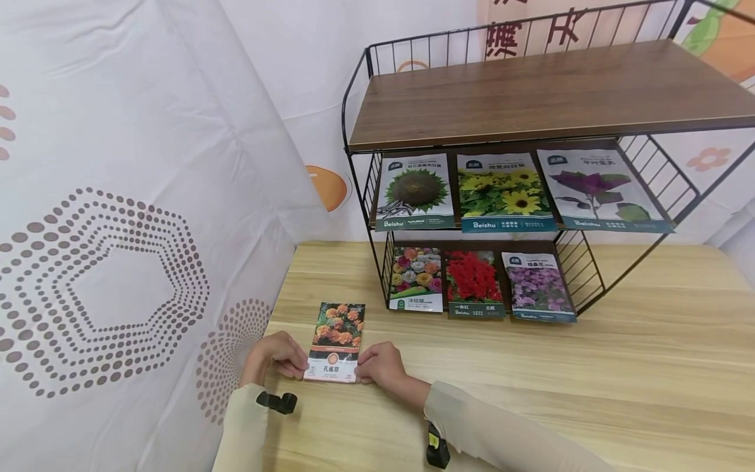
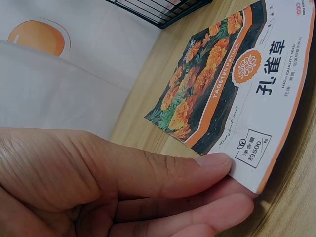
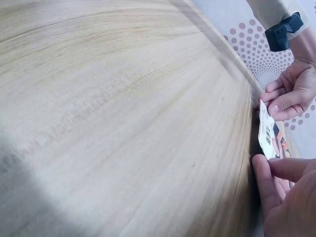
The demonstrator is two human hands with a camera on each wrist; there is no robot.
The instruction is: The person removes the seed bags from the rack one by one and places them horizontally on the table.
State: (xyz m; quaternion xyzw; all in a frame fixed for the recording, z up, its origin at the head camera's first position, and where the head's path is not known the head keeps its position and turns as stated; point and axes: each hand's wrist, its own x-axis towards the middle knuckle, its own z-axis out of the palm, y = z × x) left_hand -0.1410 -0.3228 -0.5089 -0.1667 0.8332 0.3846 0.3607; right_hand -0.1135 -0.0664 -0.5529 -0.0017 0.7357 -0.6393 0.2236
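Nearest, I list: left hand (image 1: 282, 354) and right hand (image 1: 382, 366), each pinching a lower corner of one orange-flower seed packet (image 1: 334, 335), at the wooden table's (image 1: 531, 367) left. Farther, I count six other packets (image 1: 507, 190), two rows, black-framed rack (image 1: 548, 92).
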